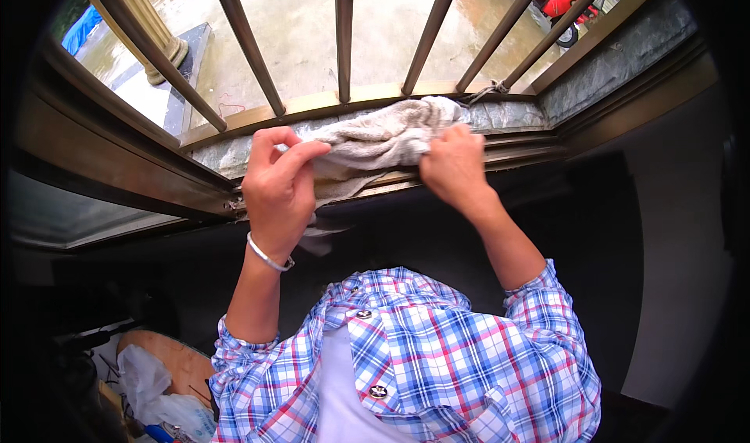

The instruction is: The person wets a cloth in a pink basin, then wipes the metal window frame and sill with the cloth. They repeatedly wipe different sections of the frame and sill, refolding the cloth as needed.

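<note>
A worn, off-white cloth point(375, 138) with grey stains lies bunched over the stone window sill point(515, 116) and the metal sliding track point(521, 152). Its near edge hangs down over the track. My left hand point(281, 179), with a silver bangle at the wrist, pinches the cloth's left end between thumb and fingers. At the other end my right hand point(456, 164) is closed in a fist on the cloth. Both hands are level with the track, and the cloth is stretched between them. Part of the track is hidden beneath it.
Upright metal window bars point(344, 38) rise just beyond the sill. A wire point(489, 91) is tied around one bar's foot. At left stands a sliding window frame point(117, 144). Plastic bags point(152, 390) lie on a wooden surface point(170, 355) at lower left. Outside is a red vehicle point(562, 0).
</note>
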A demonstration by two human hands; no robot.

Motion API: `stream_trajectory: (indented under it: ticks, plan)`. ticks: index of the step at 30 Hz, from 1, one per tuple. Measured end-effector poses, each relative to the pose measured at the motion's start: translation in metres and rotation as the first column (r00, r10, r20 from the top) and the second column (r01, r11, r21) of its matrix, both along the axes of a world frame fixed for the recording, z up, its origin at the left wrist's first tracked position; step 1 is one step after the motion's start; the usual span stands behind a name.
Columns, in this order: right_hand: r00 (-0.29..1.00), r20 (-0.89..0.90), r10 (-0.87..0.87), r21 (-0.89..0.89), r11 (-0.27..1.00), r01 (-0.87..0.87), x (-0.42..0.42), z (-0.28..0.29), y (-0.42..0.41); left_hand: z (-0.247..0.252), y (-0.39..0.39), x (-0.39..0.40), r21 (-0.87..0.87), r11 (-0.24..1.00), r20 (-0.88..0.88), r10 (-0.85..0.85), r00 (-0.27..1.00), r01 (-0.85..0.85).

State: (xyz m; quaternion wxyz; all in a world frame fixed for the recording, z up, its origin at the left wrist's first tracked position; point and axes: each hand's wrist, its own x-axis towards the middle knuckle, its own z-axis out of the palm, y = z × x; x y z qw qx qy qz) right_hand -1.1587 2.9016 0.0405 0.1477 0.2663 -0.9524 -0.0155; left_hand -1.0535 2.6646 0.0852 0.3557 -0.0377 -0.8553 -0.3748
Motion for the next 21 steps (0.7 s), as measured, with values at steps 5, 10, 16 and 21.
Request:
stream_trajectory:
  ticks: [5,10,16,21]
  plan:
    - [0.937,-0.046,0.345,-0.313,0.886,-0.342,0.040,-0.023,-0.127,0.020,-0.010,0.032,-0.056,0.995,-0.201,0.074,0.977,-0.087]
    - [0.450,0.322,0.833,-0.812,0.488,-0.321,0.062,-0.007,-0.196,0.042,-0.025,0.069,-0.082,0.961,-0.252,0.235,0.939,-0.263]
    - [0.278,-0.117,0.953,-0.816,-0.252,0.520,0.038,0.048,-0.095,0.065,-0.017,0.073,-0.011,0.954,-0.485,0.257,0.836,-0.300]
    - [0.936,-0.292,0.198,-0.810,0.470,-0.352,0.014,0.076,0.040,0.047,0.027,0.010,-0.065,0.992,-0.259,-0.118,0.959,0.105]
